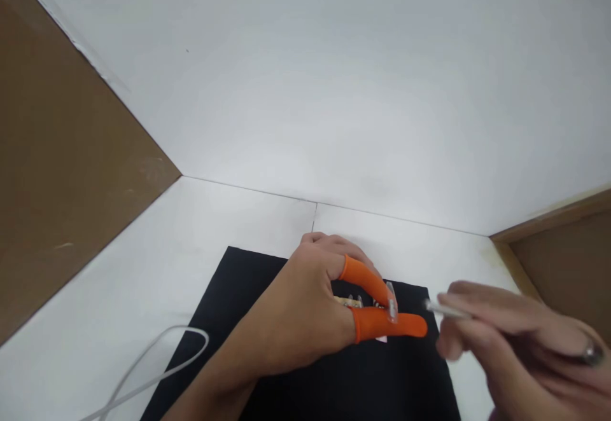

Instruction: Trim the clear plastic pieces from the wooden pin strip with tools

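Note:
My left hand (310, 313) hovers over a black mat (229, 294), with orange finger cots on thumb and forefinger. Those two fingers pinch a small clear piece (392, 303), and a small tan part (344, 301) shows behind them. My right hand (506, 338), blurred by motion, sits at the right and grips a thin silvery tool (443, 310) whose tip points left toward the pinched piece. A ring is on one right finger.
The mat lies on a white table (157, 249) against a white wall. Brown panels (62, 173) flank the left and right sides. A white cable (153, 370) loops across the table at the lower left.

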